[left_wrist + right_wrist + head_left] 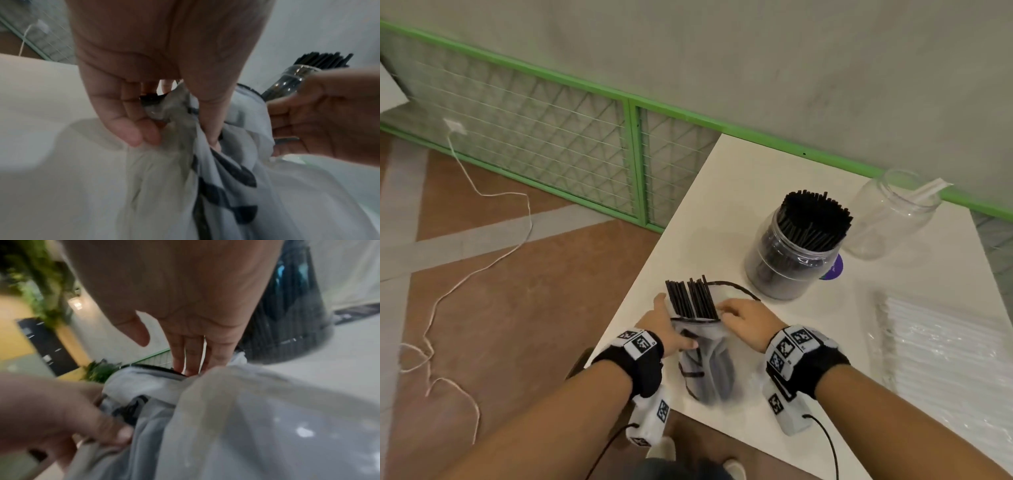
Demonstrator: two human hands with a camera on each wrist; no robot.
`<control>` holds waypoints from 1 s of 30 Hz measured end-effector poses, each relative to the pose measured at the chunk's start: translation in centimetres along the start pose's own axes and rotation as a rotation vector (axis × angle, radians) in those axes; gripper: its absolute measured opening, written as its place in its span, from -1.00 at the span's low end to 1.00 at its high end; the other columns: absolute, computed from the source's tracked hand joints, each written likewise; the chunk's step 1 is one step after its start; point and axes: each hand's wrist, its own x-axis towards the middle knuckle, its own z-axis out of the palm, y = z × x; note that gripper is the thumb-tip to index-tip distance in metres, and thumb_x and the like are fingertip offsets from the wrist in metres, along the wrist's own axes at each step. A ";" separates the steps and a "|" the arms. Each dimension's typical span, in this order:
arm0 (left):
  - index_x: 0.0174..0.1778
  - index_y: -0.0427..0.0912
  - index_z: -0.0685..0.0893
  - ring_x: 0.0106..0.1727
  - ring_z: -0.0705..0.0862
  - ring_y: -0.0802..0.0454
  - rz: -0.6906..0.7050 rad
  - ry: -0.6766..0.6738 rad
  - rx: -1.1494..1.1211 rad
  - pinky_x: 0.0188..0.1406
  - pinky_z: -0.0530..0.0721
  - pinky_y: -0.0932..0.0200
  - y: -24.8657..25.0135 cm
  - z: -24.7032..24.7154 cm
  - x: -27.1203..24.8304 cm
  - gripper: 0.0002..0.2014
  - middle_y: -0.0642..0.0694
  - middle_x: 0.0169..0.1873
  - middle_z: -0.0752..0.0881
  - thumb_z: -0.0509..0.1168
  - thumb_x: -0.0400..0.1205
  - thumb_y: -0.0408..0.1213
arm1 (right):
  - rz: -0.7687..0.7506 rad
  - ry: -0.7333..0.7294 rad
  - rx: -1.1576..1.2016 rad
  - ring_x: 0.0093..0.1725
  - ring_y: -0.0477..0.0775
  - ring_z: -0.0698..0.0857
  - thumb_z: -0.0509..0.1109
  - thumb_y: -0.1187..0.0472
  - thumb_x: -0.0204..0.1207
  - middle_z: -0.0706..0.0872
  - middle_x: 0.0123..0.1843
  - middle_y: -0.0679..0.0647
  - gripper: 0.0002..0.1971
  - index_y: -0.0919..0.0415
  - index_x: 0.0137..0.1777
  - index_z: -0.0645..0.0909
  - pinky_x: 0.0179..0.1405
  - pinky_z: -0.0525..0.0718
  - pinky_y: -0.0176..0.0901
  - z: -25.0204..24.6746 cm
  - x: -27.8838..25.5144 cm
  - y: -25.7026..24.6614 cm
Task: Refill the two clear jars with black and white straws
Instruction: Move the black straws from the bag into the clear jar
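A clear plastic bag (707, 366) with a black rim lies near the table's front edge, a bundle of black straws (691, 298) sticking out of its mouth. My left hand (676, 325) pinches the bag's crumpled plastic (174, 126) between thumb and curled fingers (141, 129). My right hand (729, 313) rests with straight fingers (191, 360) at the bag's mouth, thumb held apart. Beyond stands a clear jar (791, 260) packed with black straws. Further right is a second clear jar (890, 219), nearly empty, with one white wrapped straw (928, 192) leaning in it.
A clear pack of white straws (945, 349) lies at the right of the white table (722, 192). A purple disc (835, 269) shows behind the full jar. Left of the table is brown floor with a white cable (482, 260) and a green mesh fence (551, 130).
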 end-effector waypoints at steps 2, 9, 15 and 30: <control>0.52 -0.18 0.17 0.07 0.67 -0.13 -0.004 0.023 0.055 -0.10 0.61 0.14 -0.1 0.5 0.4 -0.02 -0.17 0.14 0.68 0.62 0.30 -0.10 | 0.078 -0.009 -0.002 0.27 0.19 0.62 0.16 0.08 0.66 0.71 0.26 0.18 -0.65 0.24 0.24 0.66 0.28 0.51 -0.04 0.2 0.8 -0.2; 0.25 -0.15 0.52 0.11 0.66 -0.10 0.101 -0.035 -0.033 0.09 0.64 0.07 -0.1 1.1 1.1 -0.45 -0.12 0.12 0.70 0.56 0.38 -0.18 | 0.164 -0.120 0.029 0.08 0.15 0.69 0.31 -0.26 0.53 0.75 0.02 0.13 -0.50 0.18 0.15 0.69 0.07 0.60 -0.10 1.1 2.7 -1.3; 0.27 -0.09 0.56 0.11 0.69 -0.01 0.392 0.024 -0.207 0.16 0.63 0.07 1.7 0.4 -0.4 -0.52 -0.05 0.06 0.74 0.47 0.44 -0.39 | 0.094 0.038 0.615 -0.04 0.00 0.78 0.60 -0.17 0.28 0.82 -0.11 0.05 -0.60 0.11 -0.06 0.70 0.09 0.73 -0.14 0.7 2.9 -2.1; 0.06 -0.23 0.64 0.00 0.70 -0.11 0.329 0.076 -0.086 0.04 0.66 -0.05 0.7 -1.4 0.4 -0.61 -0.14 -0.05 0.77 0.55 0.42 -0.12 | -0.035 0.586 0.904 -0.09 0.03 0.76 0.41 0.22 0.56 0.81 -0.21 0.10 -0.79 0.11 -0.32 0.71 0.13 0.66 -0.08 -2.7 0.3 -3.0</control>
